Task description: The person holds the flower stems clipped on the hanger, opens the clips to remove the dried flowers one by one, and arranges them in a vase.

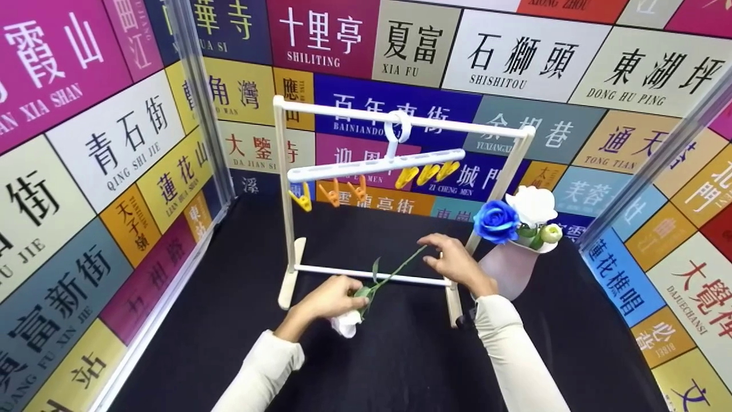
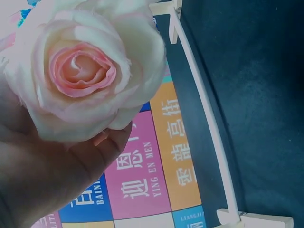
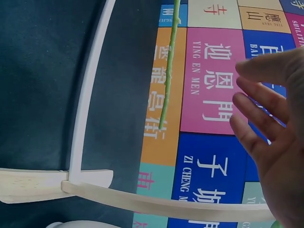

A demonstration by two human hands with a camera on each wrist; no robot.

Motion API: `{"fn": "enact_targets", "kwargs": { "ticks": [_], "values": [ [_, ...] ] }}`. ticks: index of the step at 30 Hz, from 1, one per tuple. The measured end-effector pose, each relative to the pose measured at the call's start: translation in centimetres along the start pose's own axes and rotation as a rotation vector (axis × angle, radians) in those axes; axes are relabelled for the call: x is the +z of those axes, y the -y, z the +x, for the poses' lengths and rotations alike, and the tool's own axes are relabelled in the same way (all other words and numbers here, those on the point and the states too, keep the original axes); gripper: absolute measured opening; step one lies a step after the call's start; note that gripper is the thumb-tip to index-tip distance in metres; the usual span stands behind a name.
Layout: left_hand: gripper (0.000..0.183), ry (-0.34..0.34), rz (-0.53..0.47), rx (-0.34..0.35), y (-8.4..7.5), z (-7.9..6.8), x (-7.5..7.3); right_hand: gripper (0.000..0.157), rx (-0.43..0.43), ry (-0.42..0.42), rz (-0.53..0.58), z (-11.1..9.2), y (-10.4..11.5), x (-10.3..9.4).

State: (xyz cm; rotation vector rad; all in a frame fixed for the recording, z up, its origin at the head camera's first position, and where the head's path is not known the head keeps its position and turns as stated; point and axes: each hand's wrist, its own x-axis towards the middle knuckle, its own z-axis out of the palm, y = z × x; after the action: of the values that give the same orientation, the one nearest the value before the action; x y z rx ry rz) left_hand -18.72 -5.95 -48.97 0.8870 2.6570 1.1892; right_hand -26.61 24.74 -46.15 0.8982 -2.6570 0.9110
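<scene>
An artificial rose [image 2: 83,71], cream with a pink centre, is in my left hand [image 1: 329,297]. The fingers pinch it just behind the bloom, which points down toward me in the head view. Its thin green stem [image 3: 169,71] slants up and to the right, with a few leaves near the bloom. Beside the stem's far end is my right hand [image 1: 460,266]. In the right wrist view that hand's fingers [image 3: 256,102] are loosely bent and apart from the stem, with nothing between them. The bloom hides part of the left hand in the left wrist view.
A wooden rack [image 1: 289,200] stands behind the hands, its low white bar [image 1: 326,270] close behind the rose. From its top bar hangs a white hanger [image 1: 377,165] with yellow and orange clips [image 1: 360,187]. At right, a pale vase [image 1: 506,269] holds a blue rose [image 1: 496,221] and white flowers [image 1: 532,205].
</scene>
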Motion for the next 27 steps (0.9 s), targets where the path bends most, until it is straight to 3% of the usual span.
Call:
{"fn": "enact_targets", "kwargs": {
  "ticks": [6, 16, 27],
  "values": [
    [0.024, 0.048, 0.024, 0.012, 0.0, -0.5, -0.5, 0.033, -0.054, 0.104, 0.0, -0.2, 0.2, 0.7],
    [0.028, 0.12, 0.022, 0.059, -0.7, -0.8, -1.2, 0.032, -0.122, 0.206, -0.038, -1.0, 0.5, 1.8],
    [0.026, 0.165, 0.015, 0.088, -1.0, -0.5, -1.6, 0.023, -0.082, 0.318, -0.029, -1.7, 0.4, 1.6]
  ]
}}
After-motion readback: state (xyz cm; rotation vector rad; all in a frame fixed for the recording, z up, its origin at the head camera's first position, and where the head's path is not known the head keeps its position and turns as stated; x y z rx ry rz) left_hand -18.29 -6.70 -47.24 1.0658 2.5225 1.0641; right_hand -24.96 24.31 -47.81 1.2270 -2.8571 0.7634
